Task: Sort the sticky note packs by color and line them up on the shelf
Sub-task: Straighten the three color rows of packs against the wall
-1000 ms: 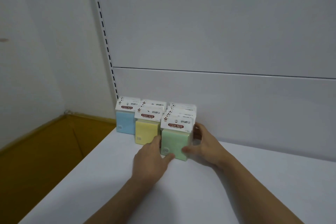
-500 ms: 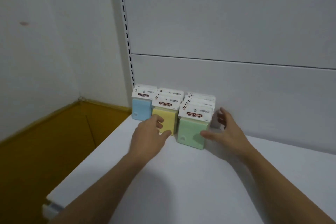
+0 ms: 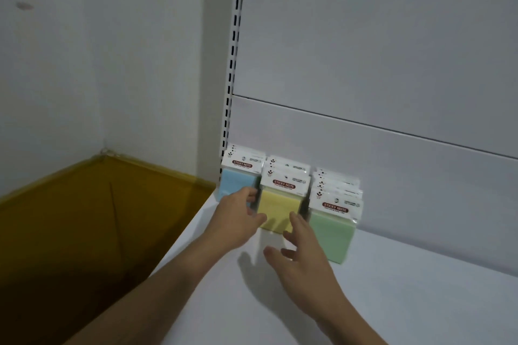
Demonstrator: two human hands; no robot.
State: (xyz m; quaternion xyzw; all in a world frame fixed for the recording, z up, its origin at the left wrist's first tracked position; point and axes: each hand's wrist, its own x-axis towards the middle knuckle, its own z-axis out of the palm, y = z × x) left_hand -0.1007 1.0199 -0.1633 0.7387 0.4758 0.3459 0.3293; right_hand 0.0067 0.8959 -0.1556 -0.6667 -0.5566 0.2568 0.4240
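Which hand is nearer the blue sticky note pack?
Left. The left hand overlaps the blue pack; the right hand is before the yellow sticky note pack.

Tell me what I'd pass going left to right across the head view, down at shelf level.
Orange floor → blue sticky note packs → yellow sticky note packs → green sticky note packs.

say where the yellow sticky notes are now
In the head view, the yellow packs stand on the shelf between the blue packs, left, and the green packs, right.
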